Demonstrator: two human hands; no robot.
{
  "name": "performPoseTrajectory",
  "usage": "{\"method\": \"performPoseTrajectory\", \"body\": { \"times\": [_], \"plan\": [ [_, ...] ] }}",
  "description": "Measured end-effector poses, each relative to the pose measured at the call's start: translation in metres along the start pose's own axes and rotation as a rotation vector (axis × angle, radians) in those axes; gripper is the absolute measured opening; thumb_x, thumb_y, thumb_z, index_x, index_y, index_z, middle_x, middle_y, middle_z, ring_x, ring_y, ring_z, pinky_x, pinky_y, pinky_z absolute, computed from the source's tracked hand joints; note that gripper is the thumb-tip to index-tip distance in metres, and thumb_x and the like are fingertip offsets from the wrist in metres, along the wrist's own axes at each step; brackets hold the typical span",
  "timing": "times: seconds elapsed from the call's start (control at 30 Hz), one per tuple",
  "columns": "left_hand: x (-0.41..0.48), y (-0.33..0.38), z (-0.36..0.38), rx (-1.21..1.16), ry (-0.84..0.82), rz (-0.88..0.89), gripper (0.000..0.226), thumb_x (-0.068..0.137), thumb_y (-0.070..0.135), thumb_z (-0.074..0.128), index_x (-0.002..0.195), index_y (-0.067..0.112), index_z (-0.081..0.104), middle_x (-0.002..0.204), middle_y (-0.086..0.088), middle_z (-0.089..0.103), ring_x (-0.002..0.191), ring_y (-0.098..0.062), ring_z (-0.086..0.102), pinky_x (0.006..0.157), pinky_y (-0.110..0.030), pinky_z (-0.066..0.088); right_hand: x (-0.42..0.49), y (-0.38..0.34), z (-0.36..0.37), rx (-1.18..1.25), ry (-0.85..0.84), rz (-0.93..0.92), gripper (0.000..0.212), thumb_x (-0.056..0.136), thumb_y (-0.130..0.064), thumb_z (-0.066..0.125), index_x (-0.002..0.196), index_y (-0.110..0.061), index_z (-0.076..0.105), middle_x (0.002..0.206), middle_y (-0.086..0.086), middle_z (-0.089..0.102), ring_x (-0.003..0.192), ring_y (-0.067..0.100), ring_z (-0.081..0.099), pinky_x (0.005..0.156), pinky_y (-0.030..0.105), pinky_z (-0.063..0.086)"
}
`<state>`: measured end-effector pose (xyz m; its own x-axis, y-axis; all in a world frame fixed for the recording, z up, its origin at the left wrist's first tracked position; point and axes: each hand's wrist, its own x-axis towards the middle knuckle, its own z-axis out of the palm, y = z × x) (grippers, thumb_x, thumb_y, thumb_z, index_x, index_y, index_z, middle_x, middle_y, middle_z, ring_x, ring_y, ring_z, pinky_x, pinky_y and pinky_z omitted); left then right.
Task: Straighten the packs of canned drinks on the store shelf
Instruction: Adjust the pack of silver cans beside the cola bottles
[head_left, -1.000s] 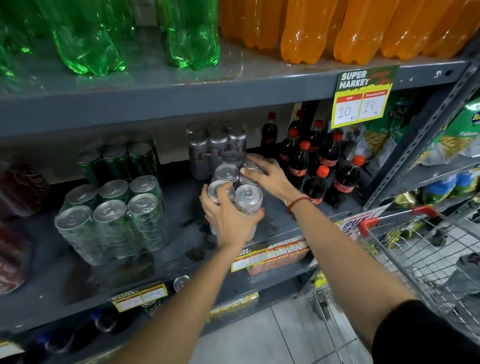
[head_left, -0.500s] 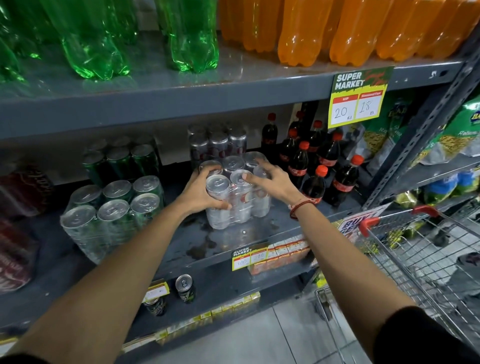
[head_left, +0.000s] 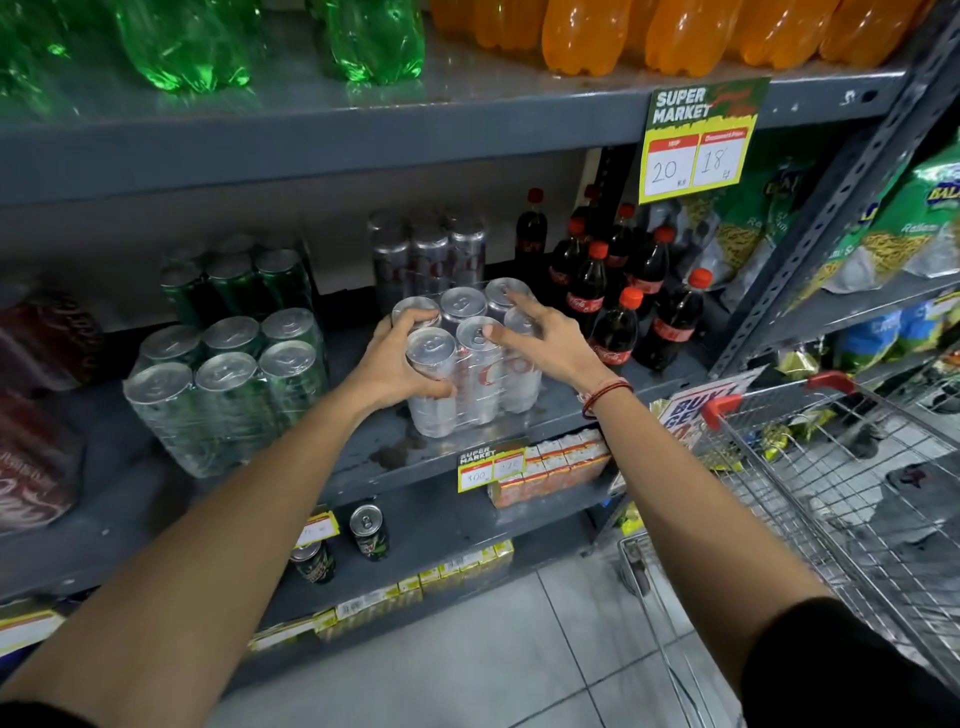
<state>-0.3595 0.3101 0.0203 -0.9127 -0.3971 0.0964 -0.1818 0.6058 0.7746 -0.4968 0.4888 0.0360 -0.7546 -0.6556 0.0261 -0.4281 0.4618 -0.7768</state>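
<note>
A shrink-wrapped pack of silver cans (head_left: 480, 382) stands upright on the grey middle shelf (head_left: 400, 457), near its front edge. My left hand (head_left: 397, 364) grips the pack's near left corner can, fingers wrapped round it. My right hand (head_left: 545, 340) lies on the can tops at the right side, fingers spread. A second silver pack (head_left: 428, 254) stands behind it. To the left a pack of green cans (head_left: 228, 395) stands at the front, with another green pack (head_left: 239, 283) behind.
Small cola bottles (head_left: 608, 306) with red caps crowd the shelf just right of the silver pack. Red packs (head_left: 36, 395) sit at far left. Green and orange bottles fill the top shelf. A wire shopping cart (head_left: 841, 467) stands at right. Loose cans (head_left: 369, 532) stand on the lower shelf.
The silver pack was tilted up in both hands, then set down upright on the shelf. My left hand shifted from its top to its near left corner.
</note>
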Motion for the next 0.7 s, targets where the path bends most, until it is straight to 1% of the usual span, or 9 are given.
{"method": "performPoseTrajectory", "body": {
  "times": [0.23, 0.37, 0.5, 0.6, 0.7],
  "plan": [
    [-0.017, 0.009, 0.005, 0.006, -0.002, 0.003, 0.090, 0.055, 0.016, 0.086, 0.131, 0.028, 0.040, 0.139, -0.008, 0.035, 0.116, -0.009, 0.032, 0.099, -0.020, 0.025, -0.018, 0.002, -0.001, 0.019, 0.017, 0.002, 0.074, 0.077, -0.058, 0.065, 0.142, -0.033, 0.040, 0.145, 0.004, 0.046, 0.130, 0.020, 0.045, 0.094, 0.020, 0.034],
    [-0.021, 0.010, 0.007, 0.009, 0.006, 0.003, 0.089, 0.055, 0.017, 0.086, 0.131, 0.029, 0.040, 0.138, -0.007, 0.035, 0.122, -0.015, 0.035, 0.099, -0.021, 0.025, -0.024, 0.001, -0.002, 0.018, 0.016, 0.011, 0.075, 0.076, -0.061, 0.064, 0.142, -0.035, 0.039, 0.145, 0.004, 0.046, 0.130, 0.020, 0.044, 0.094, 0.020, 0.033],
    [-0.022, 0.011, 0.007, 0.005, 0.016, -0.001, 0.090, 0.054, 0.017, 0.086, 0.131, 0.029, 0.040, 0.138, -0.007, 0.035, 0.118, -0.011, 0.033, 0.098, -0.022, 0.025, -0.025, 0.000, -0.002, 0.030, 0.015, 0.015, 0.074, 0.077, -0.059, 0.064, 0.142, -0.034, 0.039, 0.146, 0.004, 0.045, 0.132, 0.020, 0.042, 0.095, 0.020, 0.032],
    [-0.022, 0.010, 0.007, 0.022, 0.008, 0.008, 0.091, 0.054, 0.019, 0.086, 0.132, 0.029, 0.039, 0.139, -0.009, 0.035, 0.124, -0.017, 0.035, 0.099, -0.022, 0.026, -0.026, 0.001, -0.001, 0.033, 0.020, 0.014, 0.073, 0.077, -0.059, 0.064, 0.142, -0.034, 0.039, 0.145, 0.005, 0.045, 0.132, 0.021, 0.043, 0.095, 0.021, 0.032],
    [-0.021, 0.009, 0.005, 0.036, -0.003, 0.016, 0.093, 0.054, 0.020, 0.086, 0.133, 0.029, 0.038, 0.139, -0.009, 0.033, 0.124, -0.019, 0.037, 0.100, -0.022, 0.026, -0.025, 0.000, -0.001, 0.043, 0.019, 0.018, 0.073, 0.077, -0.059, 0.064, 0.142, -0.034, 0.039, 0.145, 0.006, 0.045, 0.131, 0.022, 0.044, 0.095, 0.020, 0.032]
  ]
}}
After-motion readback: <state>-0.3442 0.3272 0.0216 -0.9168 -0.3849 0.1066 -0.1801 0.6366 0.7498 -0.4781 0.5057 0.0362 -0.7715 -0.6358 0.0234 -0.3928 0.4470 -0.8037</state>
